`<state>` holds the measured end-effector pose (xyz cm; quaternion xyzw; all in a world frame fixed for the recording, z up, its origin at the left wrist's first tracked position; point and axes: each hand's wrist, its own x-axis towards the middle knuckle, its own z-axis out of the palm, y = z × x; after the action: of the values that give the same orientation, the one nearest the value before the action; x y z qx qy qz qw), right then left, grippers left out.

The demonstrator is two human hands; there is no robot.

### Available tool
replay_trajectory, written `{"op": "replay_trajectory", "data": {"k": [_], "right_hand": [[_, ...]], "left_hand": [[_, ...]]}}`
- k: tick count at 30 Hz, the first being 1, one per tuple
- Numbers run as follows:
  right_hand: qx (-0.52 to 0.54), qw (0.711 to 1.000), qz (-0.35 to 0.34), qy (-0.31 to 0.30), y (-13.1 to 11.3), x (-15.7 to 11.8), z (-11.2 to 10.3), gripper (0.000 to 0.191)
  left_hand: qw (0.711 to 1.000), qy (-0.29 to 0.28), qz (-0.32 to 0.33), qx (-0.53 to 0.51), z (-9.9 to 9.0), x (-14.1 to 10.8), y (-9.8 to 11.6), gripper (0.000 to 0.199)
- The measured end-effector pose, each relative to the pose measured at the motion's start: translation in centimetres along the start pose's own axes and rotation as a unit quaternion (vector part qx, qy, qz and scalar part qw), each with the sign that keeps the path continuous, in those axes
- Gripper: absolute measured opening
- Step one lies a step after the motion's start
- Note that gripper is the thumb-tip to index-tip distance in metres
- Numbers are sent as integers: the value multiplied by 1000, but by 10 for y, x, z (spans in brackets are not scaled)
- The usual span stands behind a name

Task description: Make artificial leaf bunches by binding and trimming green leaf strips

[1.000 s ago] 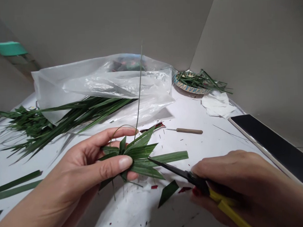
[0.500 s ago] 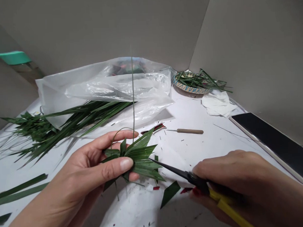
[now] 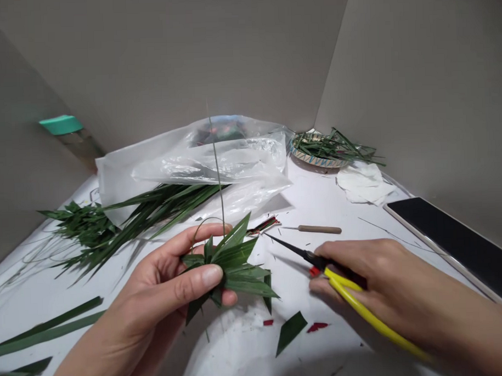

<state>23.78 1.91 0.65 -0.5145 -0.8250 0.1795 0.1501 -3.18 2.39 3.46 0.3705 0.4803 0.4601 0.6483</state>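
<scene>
Between thumb and fingers, my left hand (image 3: 176,284) pinches a leaf flower (image 3: 241,259) folded from green leaf strips, its pointed tips fanning out to the right. A thin stem (image 3: 218,167) rises upright from it. My right hand (image 3: 361,272) grips scissors (image 3: 340,283) with yellow handles and dark narrow blades, which look closed. Their tip points left, apart from the leaf tips and a little above and right of them. A cut green leaf piece (image 3: 291,332) and red scraps (image 3: 318,327) lie on the table below.
Behind my hands are a clear plastic bag (image 3: 176,163) and long green leaves (image 3: 153,216). A wooden-handled needle tool (image 3: 318,229), a phone (image 3: 450,241), white tissue (image 3: 364,183) and a round tray (image 3: 316,159) of leaf trimmings are to the right. A green-capped bottle (image 3: 78,142) stands at far left.
The scissors have moved up and away from the leaf tips they were beside. My left hand still holds the leaf flower. The whole view has shifted slightly.
</scene>
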Motion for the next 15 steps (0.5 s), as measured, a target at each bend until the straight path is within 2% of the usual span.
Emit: {"op": "replay_trajectory", "data": {"k": [3, 9, 13, 15], "right_hand": [[-64, 998, 3, 19, 17, 7, 4, 16], [-117, 992, 36, 32, 33, 11, 0, 22], [-117, 992, 34, 36, 37, 9, -1, 25], [-120, 990, 9, 66, 40, 7, 2, 24]], "left_hand": [[1000, 24, 18, -9, 0, -3, 3, 41], [994, 89, 44, -35, -1, -7, 8, 51], [994, 71, 63, -53, -2, -10, 12, 50], [995, 47, 60, -64, -2, -11, 13, 50]]}}
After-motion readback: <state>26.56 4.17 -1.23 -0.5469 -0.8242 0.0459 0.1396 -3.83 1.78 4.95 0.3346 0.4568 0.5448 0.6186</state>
